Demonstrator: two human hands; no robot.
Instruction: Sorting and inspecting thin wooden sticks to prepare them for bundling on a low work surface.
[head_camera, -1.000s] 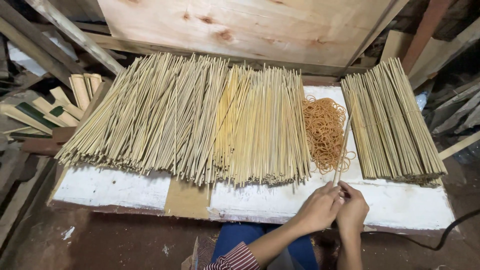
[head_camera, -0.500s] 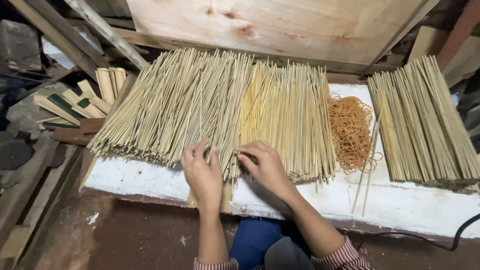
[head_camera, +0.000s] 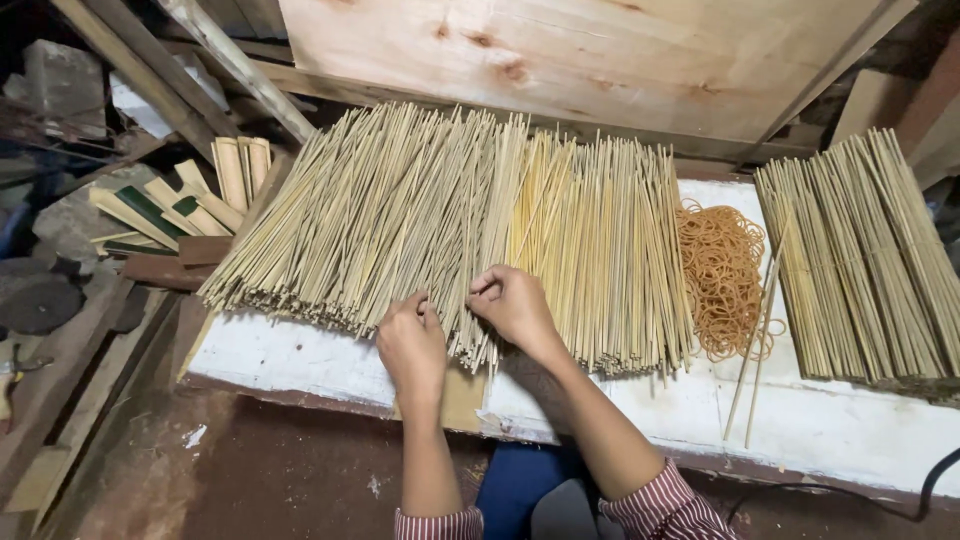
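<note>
Bamboo sticks (head_camera: 450, 230) apparently hide both hands' fingers (head_camera: 480, 290).

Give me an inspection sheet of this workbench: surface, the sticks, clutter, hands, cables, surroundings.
Surface: white painted board, worn, with a bare brown patch at the front edge.
Job's things: big loose stick pile; tied stick bundles at right; rubber bands heaped between them; two loose sticks beside the bands.
Clutter: split bamboo pieces off the board's left end.
Hands: left hand and right hand both at the pile's near ends, fingers curled.
Cables: black cable at lower right.
Surroundings: plywood sheet behind; timber offcuts left.
</note>
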